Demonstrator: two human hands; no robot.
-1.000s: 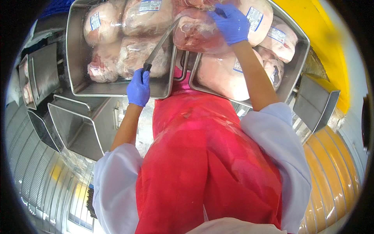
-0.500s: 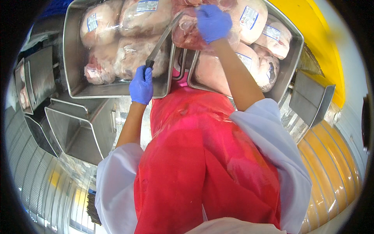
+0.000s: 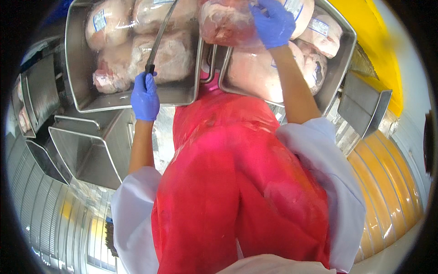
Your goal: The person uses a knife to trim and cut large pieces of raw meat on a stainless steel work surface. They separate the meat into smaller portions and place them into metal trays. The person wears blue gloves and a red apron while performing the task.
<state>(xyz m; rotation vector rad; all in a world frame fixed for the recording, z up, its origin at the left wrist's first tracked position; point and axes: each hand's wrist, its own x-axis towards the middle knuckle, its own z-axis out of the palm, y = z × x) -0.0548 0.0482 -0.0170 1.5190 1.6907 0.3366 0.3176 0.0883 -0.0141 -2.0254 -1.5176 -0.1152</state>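
Note:
My left hand (image 3: 146,97), in a blue glove, is closed round the black handle of a long narrow knife (image 3: 159,39). The blade points up and away over the left metal tub (image 3: 137,103), where several plastic-wrapped pieces of meat (image 3: 162,57) lie. My right hand (image 3: 275,23), gloved too, has its fingers bent at the right side of a reddish wrapped piece of meat (image 3: 226,23). That piece is above the gap between the two tubs, partly cut off by the upper edge. Below my right forearm, a pale wrapped piece (image 3: 255,75) lies in the right metal tub (image 3: 345,68).
Bent metal handles (image 3: 211,64) stand between the tubs. Bare metal tubs (image 3: 91,150) are at the lower left, and another metal bin (image 3: 362,107) is on the right. A yellow wall-like surface (image 3: 383,50) borders the far right. My red apron (image 3: 237,182) touches the near side.
My left hand has drawn the knife left and nearer, away from the reddish meat. My right hand has moved right and its fingers look more spread. The view has also shifted slightly.

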